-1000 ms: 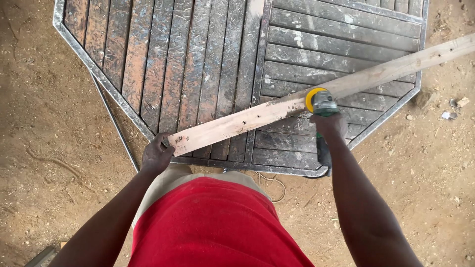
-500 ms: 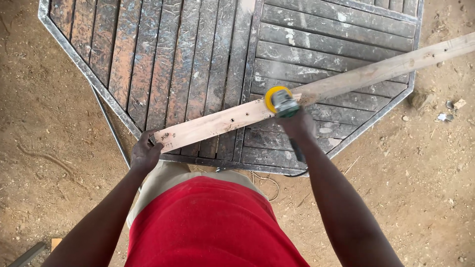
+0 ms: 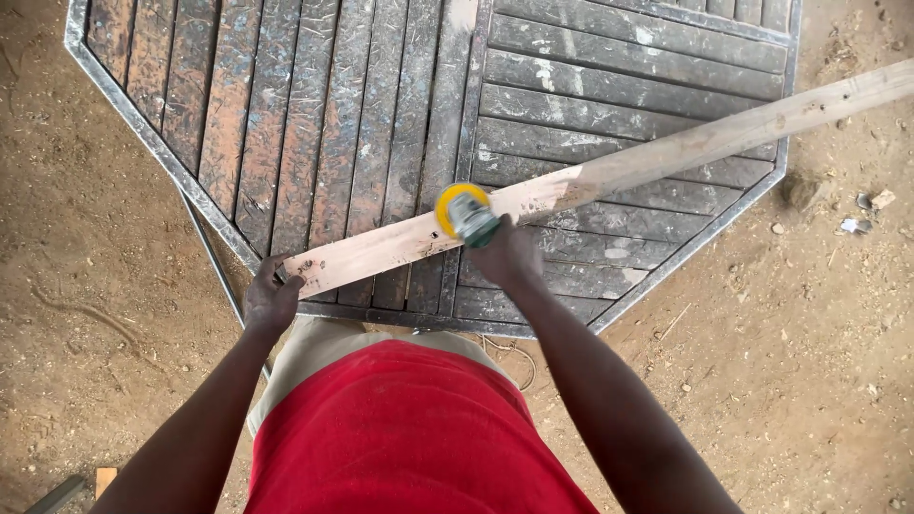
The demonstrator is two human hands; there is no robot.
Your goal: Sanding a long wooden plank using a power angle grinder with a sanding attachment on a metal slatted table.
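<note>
Plank [image 3: 609, 171] lies slantwise across our slatted octagonal counter [image 3: 314, 114]. Our left hand [image 3: 271, 300] grips its near end; our right hand [image 3: 505, 257] presses a yellow-disc sander [image 3: 464, 212] onto it.

Small stones [image 3: 862, 211] lie on the dirt ground [image 3: 809, 362] at right; a wood scrap [image 3: 105, 476] (orange-brown) sits at lower left, beside a grey bar [image 3: 57, 495].

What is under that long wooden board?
The board lies across a slatted octagonal table with a metal rim. Its far end overhangs bare dirt ground. The slats right beneath the board are covered. The left hand grips its near end; the right hand presses a yellow-disc sander on top.
</note>
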